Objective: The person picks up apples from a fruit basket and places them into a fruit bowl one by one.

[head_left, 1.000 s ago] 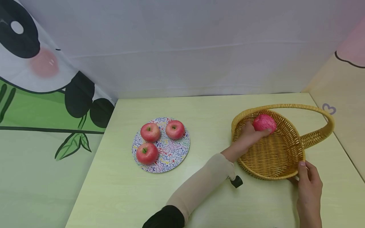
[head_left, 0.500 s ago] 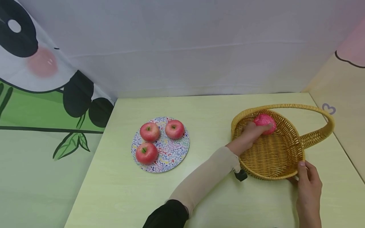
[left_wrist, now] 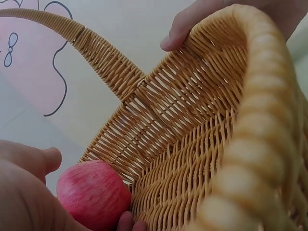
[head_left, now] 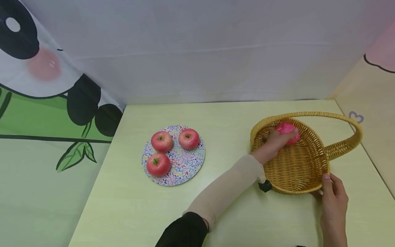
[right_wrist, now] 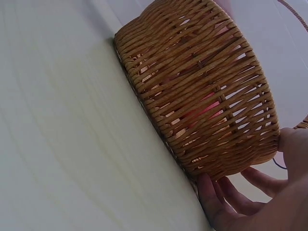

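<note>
A wicker basket [head_left: 296, 171] with an arched handle stands at the right of the table. Inside it, against its far wall, is a pinkish-red apple [head_left: 285, 129]. My left hand [head_left: 274, 143] reaches over the near left rim and has its fingers around this apple. The left wrist view shows the thumb beside the apple [left_wrist: 94, 195] and fingertips at its lower side. With my right hand [head_left: 334, 202] I hold the basket's near right side, thumb at the rim. Its other fingers press low on the woven wall [right_wrist: 207, 96] in the right wrist view.
On the left part of the table [head_left: 123, 212] lies a round plate [head_left: 185, 171] with a colourful squiggle pattern, bearing 3 red apples [head_left: 158, 164]. A pale cloth wall [head_left: 216, 68] rises behind the table, with printed cloth at both sides.
My left hand has shifted slightly right and farther over the apple, its thumb moving up across it. The basket and my right hand stay nearly in place.
</note>
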`<control>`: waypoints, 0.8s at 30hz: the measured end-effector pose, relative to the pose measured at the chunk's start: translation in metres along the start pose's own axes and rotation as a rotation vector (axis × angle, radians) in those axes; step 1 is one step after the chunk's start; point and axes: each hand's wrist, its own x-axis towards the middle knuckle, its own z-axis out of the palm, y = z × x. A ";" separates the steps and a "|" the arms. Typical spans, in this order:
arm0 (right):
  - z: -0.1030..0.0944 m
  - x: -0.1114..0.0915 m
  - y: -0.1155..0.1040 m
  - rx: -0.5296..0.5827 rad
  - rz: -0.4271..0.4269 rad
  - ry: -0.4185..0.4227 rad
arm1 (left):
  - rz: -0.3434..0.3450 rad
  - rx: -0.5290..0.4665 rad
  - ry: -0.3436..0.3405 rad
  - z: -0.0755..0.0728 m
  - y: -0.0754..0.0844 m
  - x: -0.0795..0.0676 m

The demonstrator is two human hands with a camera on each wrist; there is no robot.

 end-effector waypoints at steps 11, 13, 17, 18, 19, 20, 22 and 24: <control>0.000 0.000 0.001 -0.002 -0.002 0.003 | 0.078 0.094 0.057 0.004 -0.002 0.002; -0.001 0.000 0.001 -0.011 0.000 0.005 | 0.075 0.111 0.070 0.004 -0.003 0.002; -0.001 0.000 0.001 -0.009 0.001 0.006 | 0.080 0.114 0.074 0.004 -0.004 0.002; 0.000 0.000 0.001 -0.007 0.001 0.004 | 0.083 0.112 0.073 0.003 -0.005 0.002; 0.000 0.000 0.001 -0.005 0.000 0.005 | 0.090 0.109 0.070 0.003 -0.005 0.002; 0.000 0.000 0.001 -0.001 -0.001 0.005 | 0.098 0.107 0.067 0.002 -0.006 0.002; 0.000 0.000 0.001 0.002 -0.003 0.005 | 0.116 0.101 0.055 0.000 -0.007 0.002; 0.000 0.000 0.001 0.003 -0.007 0.005 | 0.132 0.077 0.044 -0.001 -0.009 0.002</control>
